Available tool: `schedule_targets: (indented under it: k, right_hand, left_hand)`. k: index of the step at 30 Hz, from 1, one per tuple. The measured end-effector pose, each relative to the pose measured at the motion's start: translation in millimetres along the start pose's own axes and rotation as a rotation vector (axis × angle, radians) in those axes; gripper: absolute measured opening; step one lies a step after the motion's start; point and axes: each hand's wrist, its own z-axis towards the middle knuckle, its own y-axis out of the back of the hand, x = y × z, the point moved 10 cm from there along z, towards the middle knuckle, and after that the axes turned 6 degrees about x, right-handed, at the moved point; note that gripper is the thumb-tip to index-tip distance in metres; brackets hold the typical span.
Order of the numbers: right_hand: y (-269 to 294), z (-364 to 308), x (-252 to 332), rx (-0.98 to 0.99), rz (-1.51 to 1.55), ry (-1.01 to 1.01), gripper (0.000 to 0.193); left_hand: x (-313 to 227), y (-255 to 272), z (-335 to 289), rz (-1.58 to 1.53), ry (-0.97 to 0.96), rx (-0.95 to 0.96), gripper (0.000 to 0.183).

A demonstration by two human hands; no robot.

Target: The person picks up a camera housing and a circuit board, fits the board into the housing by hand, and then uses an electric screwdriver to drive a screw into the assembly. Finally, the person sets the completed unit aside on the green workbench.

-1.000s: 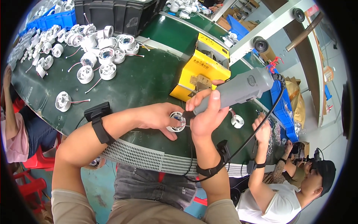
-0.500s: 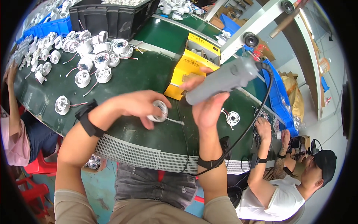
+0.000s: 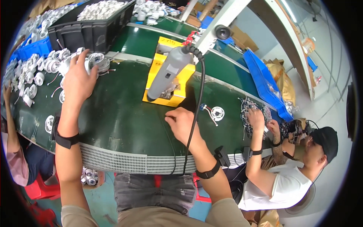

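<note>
My left hand [image 3: 78, 81] reaches over a pile of white round housings [image 3: 55, 62] at the left, its fingers stretched and apart. My right hand [image 3: 183, 123] is low over the green work surface [image 3: 124, 113]. Its fingers are curled, thumb and forefinger near each other; what they hold, if anything, is hidden. Beyond it, a grey electric screwdriver [image 3: 168, 72] with a black cable stands tilted in front of the yellow box [image 3: 155, 75], free of my hands. One white round part [image 3: 217, 113] with wires lies to the right of my right hand.
A black crate [image 3: 75, 34] filled with small white parts stands at the back left. A long blue tray [image 3: 264, 83] lies at the right. Beside me, a co-worker [image 3: 280, 170] handles a heap of wires. A perforated grey strip [image 3: 124, 159] runs along the near edge.
My right hand has let go of the screwdriver and come down nearer me. My left hand has left the middle, where it held a white round part, and moved to the pile. The view has shifted.
</note>
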Motion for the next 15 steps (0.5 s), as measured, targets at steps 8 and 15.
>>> schedule_targets:
  k: [8,15]
  right_hand:
    - [-11.0,4.9,5.2,0.142,-0.182,-0.037,0.008]
    - [-11.0,17.1,2.1,0.319,-0.242,-0.080,0.010]
  left_hand:
    - [-21.5,-17.7,-10.7,-0.151,-0.073,0.153,0.040]
    - [-46.0,-23.9,-22.9,-0.241,-0.226,0.142,0.026]
